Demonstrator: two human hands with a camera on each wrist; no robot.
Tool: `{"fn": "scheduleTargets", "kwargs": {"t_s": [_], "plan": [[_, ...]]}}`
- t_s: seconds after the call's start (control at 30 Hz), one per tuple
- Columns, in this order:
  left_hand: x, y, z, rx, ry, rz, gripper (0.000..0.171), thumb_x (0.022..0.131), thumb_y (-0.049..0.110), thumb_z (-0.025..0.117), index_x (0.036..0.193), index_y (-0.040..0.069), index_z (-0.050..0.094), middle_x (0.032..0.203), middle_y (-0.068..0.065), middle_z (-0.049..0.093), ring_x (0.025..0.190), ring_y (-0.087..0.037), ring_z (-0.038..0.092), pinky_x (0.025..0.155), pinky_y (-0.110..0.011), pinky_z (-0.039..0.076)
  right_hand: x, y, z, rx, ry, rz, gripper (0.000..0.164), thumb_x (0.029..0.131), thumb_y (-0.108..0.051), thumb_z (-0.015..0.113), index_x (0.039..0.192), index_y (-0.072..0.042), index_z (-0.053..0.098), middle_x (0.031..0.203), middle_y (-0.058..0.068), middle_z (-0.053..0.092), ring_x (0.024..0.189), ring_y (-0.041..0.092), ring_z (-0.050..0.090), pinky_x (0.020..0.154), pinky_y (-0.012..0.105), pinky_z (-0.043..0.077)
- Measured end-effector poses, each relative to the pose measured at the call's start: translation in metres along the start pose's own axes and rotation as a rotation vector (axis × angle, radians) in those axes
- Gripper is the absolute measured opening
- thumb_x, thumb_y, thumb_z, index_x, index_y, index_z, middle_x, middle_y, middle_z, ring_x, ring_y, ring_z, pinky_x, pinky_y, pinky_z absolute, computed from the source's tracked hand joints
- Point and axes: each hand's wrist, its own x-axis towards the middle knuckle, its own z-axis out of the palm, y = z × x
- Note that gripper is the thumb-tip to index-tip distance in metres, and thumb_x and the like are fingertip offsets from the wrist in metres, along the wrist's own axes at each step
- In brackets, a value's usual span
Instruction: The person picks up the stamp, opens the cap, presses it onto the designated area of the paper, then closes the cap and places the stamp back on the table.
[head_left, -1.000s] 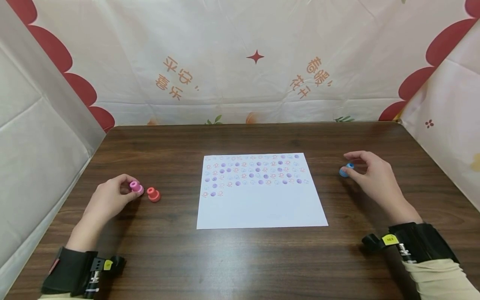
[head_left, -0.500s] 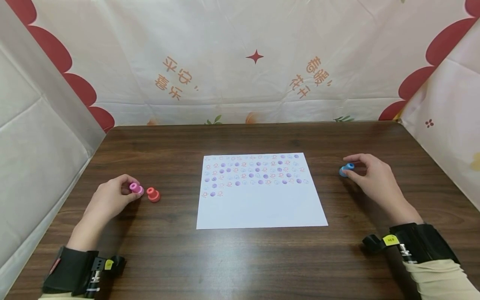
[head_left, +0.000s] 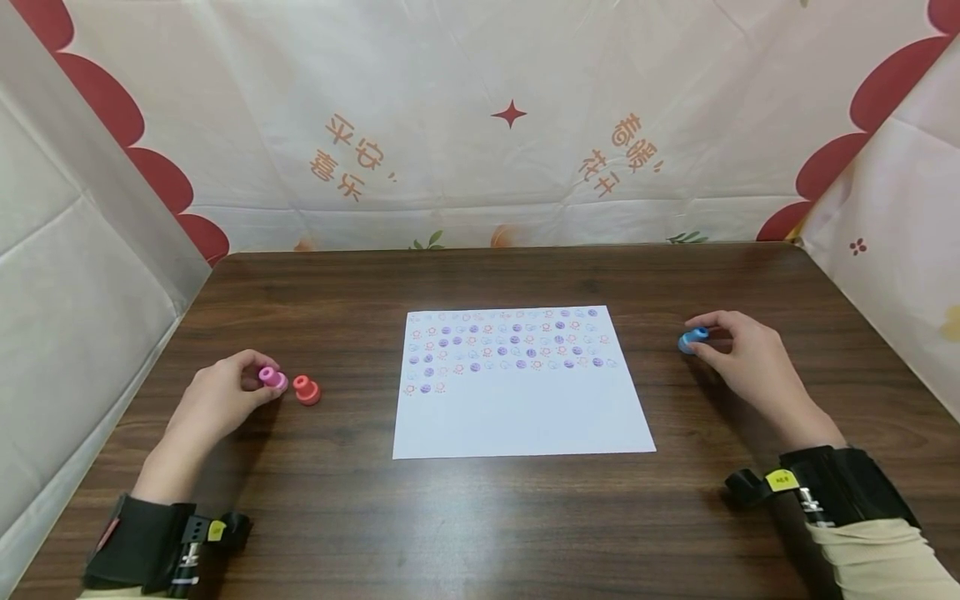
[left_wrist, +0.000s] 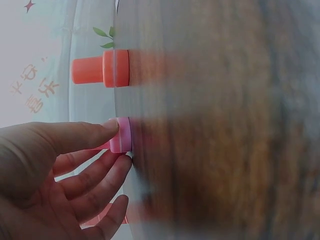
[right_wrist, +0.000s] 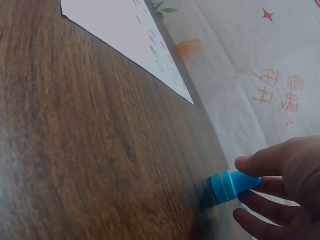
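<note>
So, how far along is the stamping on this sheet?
Done: rows of small marks cover the upper part of the paper. In hand: the left hand pinches the pink stamp; the right hand has its fingers around the blue stamp. Remaining, probably: the lowest row has three marks, and the paper below is blank. The red stamp stands unheld.

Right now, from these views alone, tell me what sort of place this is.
Probably a small indoor recording booth: printed white sheeting hangs behind a brown table and along both sides, and the person's black wrist straps bear what look like small cameras.
</note>
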Motion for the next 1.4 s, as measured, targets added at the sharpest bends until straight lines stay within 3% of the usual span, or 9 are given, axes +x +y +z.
{"fn": "scheduleTargets", "kwargs": {"t_s": [0.4,1.4], "plan": [[-0.003,-0.0013,-0.0012,-0.004,0.004,0.009,0.038,0.09,0.025,0.074,0.117,0.0,0.061,0.107,-0.026,0.07,0.101,-0.041,0.066,0.079,-0.054,0.049,0.0009,0.0003,0.0003,-0.007,0.005,0.012,0.024,0.099,-0.007,0.059,0.121,0.001,0.061,0.123,0.03,0.06,0.108,0.051,0.061,0.09,0.067,0.05],[-0.0064,-0.0002,-0.0065,-0.026,0.023,0.023,0.042,0.091,0.031,0.073,0.121,0.004,0.06,0.113,-0.025,0.07,0.105,-0.042,0.064,0.077,-0.051,0.05,0.0013,0.0,-0.0048,-0.03,0.024,0.006,0.022,0.097,-0.004,0.06,0.119,-0.001,0.063,0.122,0.029,0.061,0.106,0.048,0.062,0.087,0.066,0.051]]}}
